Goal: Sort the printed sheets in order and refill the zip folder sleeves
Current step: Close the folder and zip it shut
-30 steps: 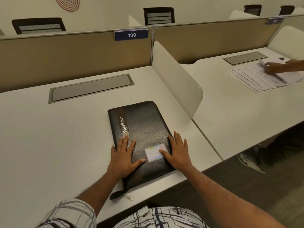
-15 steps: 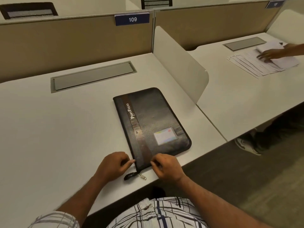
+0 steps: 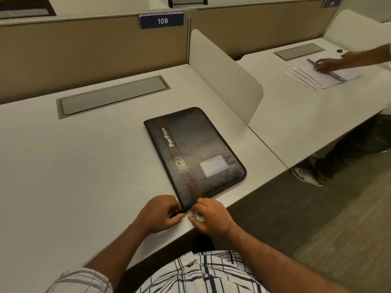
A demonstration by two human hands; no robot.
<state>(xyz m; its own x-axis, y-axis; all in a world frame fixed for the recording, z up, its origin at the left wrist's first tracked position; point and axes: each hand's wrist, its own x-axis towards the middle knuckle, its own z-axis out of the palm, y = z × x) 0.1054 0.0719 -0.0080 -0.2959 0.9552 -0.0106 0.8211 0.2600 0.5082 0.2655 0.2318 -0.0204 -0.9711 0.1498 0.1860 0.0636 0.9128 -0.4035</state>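
A black zip folder (image 3: 196,149) marked "PortFolio" lies shut on the white desk (image 3: 80,178), with a small card window on its cover. Its near corner sits at the desk's front edge. My left hand (image 3: 159,214) is curled at that corner, fingers closed around the black zip tab. My right hand (image 3: 211,216) pinches the small metal zip pull (image 3: 189,214) between the two hands. No printed sheets lie on my desk.
A white divider panel (image 3: 224,75) stands right of the folder. On the neighbouring desk another person's hand (image 3: 330,63) rests on spread printed sheets (image 3: 313,75). A grey cable hatch (image 3: 112,96) is set in the back of my desk, before a tan partition numbered 109.
A second ago both hands lay flat on the folder's cover. They pulled back to its near corner, and now they have closed together on the zip tab and pull.
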